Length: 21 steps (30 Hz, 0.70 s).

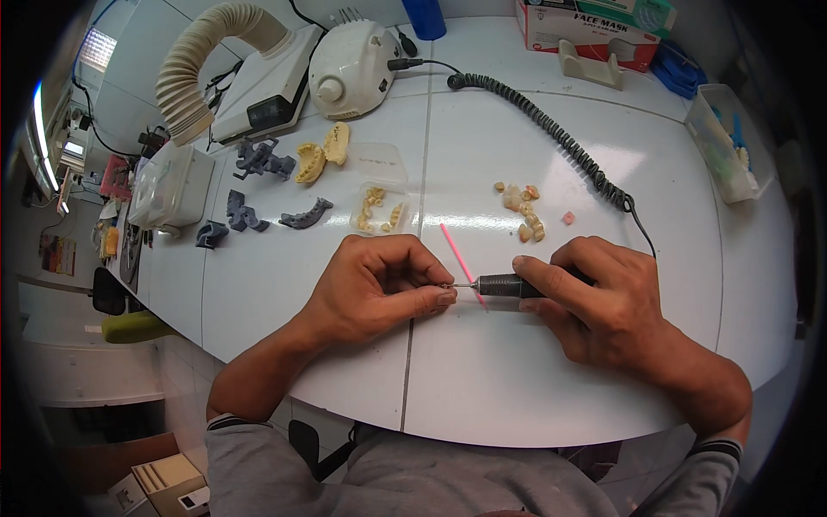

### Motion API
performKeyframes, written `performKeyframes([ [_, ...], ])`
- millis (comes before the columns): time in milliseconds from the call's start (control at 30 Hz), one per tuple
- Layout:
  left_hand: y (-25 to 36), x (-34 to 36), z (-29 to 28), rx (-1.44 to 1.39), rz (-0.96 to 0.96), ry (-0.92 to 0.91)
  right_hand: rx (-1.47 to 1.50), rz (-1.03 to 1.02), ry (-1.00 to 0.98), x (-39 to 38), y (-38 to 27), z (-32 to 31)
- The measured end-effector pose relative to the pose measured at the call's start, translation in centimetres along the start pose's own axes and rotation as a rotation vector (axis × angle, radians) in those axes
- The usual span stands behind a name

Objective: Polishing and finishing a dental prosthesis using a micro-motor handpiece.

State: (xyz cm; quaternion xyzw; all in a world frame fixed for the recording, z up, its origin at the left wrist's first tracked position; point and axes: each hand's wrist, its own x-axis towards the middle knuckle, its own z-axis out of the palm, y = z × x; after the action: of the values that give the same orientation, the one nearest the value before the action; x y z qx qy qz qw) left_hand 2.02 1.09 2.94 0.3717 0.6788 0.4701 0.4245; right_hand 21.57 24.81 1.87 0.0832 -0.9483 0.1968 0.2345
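Near the middle of the white table, my left hand (379, 289) pinches a tiny brownish piece (446, 286) between thumb and fingers; its shape is too small to tell. My right hand (594, 302) grips a dark rotary handpiece (504, 286), whose thin metal shank (465, 285) points left to that piece. A pink stick (455, 248) lies slanted beneath the handpiece's tip. Behind are small tooth-coloured pieces (527, 226), a pink bit (568, 218) and an open plastic box (383, 215) of tooth pieces.
Yellow dental models (312, 164), grey models (300, 215) and a clear bin (168, 189) sit left. A white control unit (345, 73), hose (228, 30) and coiled cord (560, 138) stand or lie behind. A mask box (586, 26) and plastic tray (728, 155) are right.
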Motion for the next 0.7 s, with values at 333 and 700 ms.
performKeyframes([
  [333, 0.17, -0.03, 0.10, -0.018, -0.018, 0.005, -0.003, -0.002, -0.002, 0.05, -0.04, -0.04],
  [700, -0.20, -0.14, 0.15, -0.013, 0.019, 0.022, 0.003, -0.004, 0.002, 0.03, -0.07, -0.04],
])
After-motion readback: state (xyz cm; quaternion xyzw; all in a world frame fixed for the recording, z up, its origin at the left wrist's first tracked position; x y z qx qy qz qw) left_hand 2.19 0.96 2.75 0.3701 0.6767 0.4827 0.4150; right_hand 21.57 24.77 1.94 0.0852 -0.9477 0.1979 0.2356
